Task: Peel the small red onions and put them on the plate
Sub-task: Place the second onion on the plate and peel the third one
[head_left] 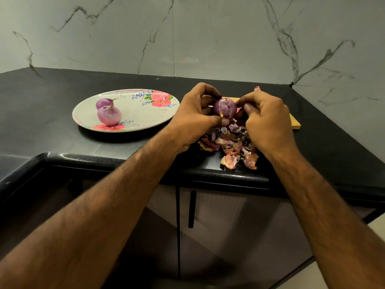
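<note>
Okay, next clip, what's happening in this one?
A person is peeling small red onions at a black counter. The left hand holds an onion while the right hand picks at its skin, above a pile of peels near the counter's edge. Two peeled onions already lie on the floral plate to the left. A wooden board shows partly behind the hands.

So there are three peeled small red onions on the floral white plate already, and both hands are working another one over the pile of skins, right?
Not quite: the head view shows two peeled small red onions on the floral white plate, not three. The rest holds: the left hand and right hand hold another onion over the pile of skins.
</note>
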